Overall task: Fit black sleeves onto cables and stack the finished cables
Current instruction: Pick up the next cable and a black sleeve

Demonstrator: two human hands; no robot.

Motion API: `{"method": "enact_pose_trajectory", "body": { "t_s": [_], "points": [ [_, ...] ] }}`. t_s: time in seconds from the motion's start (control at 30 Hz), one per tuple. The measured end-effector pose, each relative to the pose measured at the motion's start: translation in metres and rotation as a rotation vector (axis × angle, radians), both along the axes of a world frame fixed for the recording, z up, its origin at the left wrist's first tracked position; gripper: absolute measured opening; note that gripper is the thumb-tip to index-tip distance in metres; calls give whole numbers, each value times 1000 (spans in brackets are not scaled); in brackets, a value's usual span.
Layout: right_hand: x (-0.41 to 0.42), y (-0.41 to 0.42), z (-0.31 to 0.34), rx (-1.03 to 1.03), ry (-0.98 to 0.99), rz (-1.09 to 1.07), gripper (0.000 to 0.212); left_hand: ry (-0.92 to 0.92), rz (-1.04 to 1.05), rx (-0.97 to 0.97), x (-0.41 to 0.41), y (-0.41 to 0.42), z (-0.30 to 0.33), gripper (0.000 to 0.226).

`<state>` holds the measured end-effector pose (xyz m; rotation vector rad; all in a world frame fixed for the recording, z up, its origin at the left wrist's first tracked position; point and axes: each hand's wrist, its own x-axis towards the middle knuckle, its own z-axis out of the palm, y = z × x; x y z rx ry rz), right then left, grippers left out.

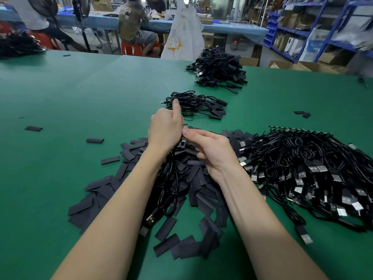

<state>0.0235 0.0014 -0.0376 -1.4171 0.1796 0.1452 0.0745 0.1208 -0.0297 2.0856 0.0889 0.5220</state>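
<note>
Hands are both up over the middle of the green table (60, 93), working right above a big loose heap of flat black sleeves (181, 190). The left hand (165, 130) is curled into a fist with the thumb sticking up, and it grips a black cable (173, 188) whose cord loops down over the sleeve heap, with a USB plug at the near end. The right hand (212, 150) has its thumb and forefinger pinched on the small connector end (185, 126) of that cable, right against the left hand's fingers; the other fingers are curled in underneath. Can't tell if a sleeve is already on that end, the fingers cover most of it.

To the right of the hands there's a huge tangle of bare cables (312, 168), loads of silver USB plugs pointing toward the near edge. Just past the hands, farther up the table, sits a small neat stack of finished cables (197, 106), and beyond that a much bigger stack of cables (218, 69) near the far edge. A few stray sleeves lie scattered on the table on the left, and a couple more on the right.

In the background people sit on red stools at a blue-covered bench, and blue shelving (323, 27) with boxes runs along the right.
</note>
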Motion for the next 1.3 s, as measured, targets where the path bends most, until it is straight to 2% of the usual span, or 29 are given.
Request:
{"method": "enact_pose_trajectory", "body": {
  "t_s": [0.13, 0.3, 0.4, 0.47, 0.57, 0.67, 0.73, 0.77, 0.87, 0.93, 1.0, 1.07, 1.1, 1.17, 1.2, 1.23, 1.3],
  "points": [
    [0, 1, -1, 99, 6, 0, 7, 14, -20, -40, -4, -1, 3, 68],
    [-2, 4, 2, 346, 37, 48, 5, 18, -67, -159, -8, -4, 6, 76],
    [-3, -1, 6, 341, 27, 82, 16, -7, -27, -140, -7, 1, 6, 81],
    [-3, -9, 9, 279, 28, 103, 15, 32, -5, -99, -6, 8, 3, 80],
    [-2, -24, 14, 162, 42, 130, 10, 147, -25, 21, -6, 17, 0, 74],
    [-2, -32, 21, 207, 61, 194, 7, 14, -29, 165, -7, 16, 3, 52],
    [-1, -34, 25, 309, 65, 209, 5, -51, -55, 140, -10, 12, 15, 36],
    [-1, -34, 26, 364, 66, 193, 6, -19, -125, 63, -12, 11, 23, 33],
    [2, -35, 26, 467, 49, 86, 6, 300, -545, -258, -23, 15, 47, 30],
    [4, -36, 26, 500, 37, 14, 8, 451, -716, -245, -31, 18, 52, 28],
    [6, -37, 24, 503, 32, -34, 9, 499, -793, -170, -37, 17, 50, 21],
    [6, -40, 23, 457, 29, -28, 12, 496, -805, -167, -40, 13, 49, 12],
    [5, -42, 23, 420, 28, -3, 20, 496, -789, -167, -41, 11, 50, 9],
    [5, -52, 22, 269, 26, 61, 49, 507, -756, -132, -42, 11, 53, 6],
    [5, -58, 22, 143, 22, 91, 56, 516, -749, -111, -41, 12, 56, 5],
    [5, -63, 21, 6, 10, 117, 52, 521, -747, -96, -42, 15, 59, 5],
    [5, -72, 19, -242, -35, 169, 30, 495, -735, -93, -42, 19, 66, 7]
  ]
}}
